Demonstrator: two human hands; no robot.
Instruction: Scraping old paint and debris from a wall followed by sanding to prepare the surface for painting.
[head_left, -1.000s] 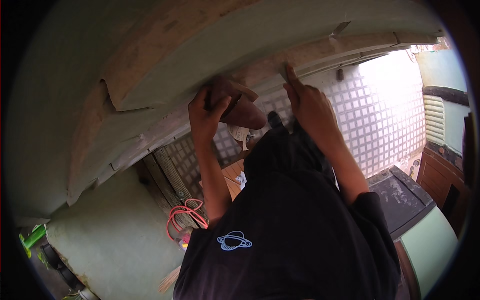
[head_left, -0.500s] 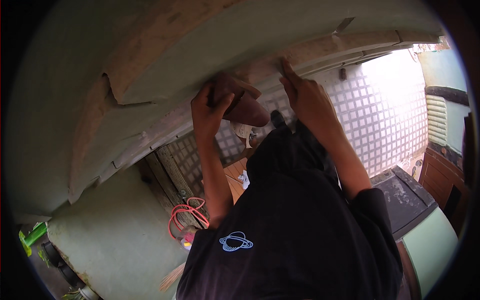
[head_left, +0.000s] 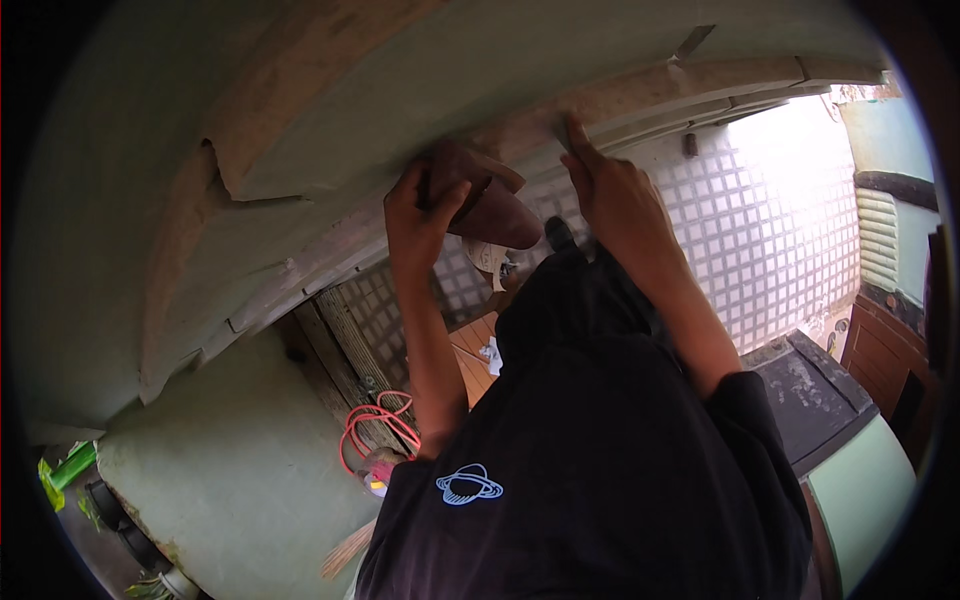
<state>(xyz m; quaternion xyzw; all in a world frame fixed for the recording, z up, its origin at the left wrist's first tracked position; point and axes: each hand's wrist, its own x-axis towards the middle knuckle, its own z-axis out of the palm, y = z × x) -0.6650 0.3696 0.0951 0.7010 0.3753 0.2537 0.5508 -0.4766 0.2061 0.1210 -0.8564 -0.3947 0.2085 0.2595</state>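
My left hand (head_left: 417, 213) is closed on a curled, dark reddish-brown sheet (head_left: 497, 217) that looks like sandpaper. The sheet bends into a half-tube, and its upper part lies against the edge of a pale green ledge. To the right, my right hand (head_left: 622, 195) reaches up to a bare, brownish plaster band (head_left: 640, 92) along that ledge. Its index finger is stretched out against the band, while the other fingers curl in. A thin grey edge shows beside the fingertip; whatever it belongs to is mostly hidden.
Overhead runs the green wall (head_left: 560, 60) with stepped, chipped edges. Below are a checkered tiled floor (head_left: 740, 220), a red hose (head_left: 352, 440) by wooden planks (head_left: 345, 345), and a straw broom (head_left: 350, 548). A dark-topped counter (head_left: 815, 400) stands at my right.
Both hands stay almost in place, with the sheet still in my left hand. The view has shifted very slightly.
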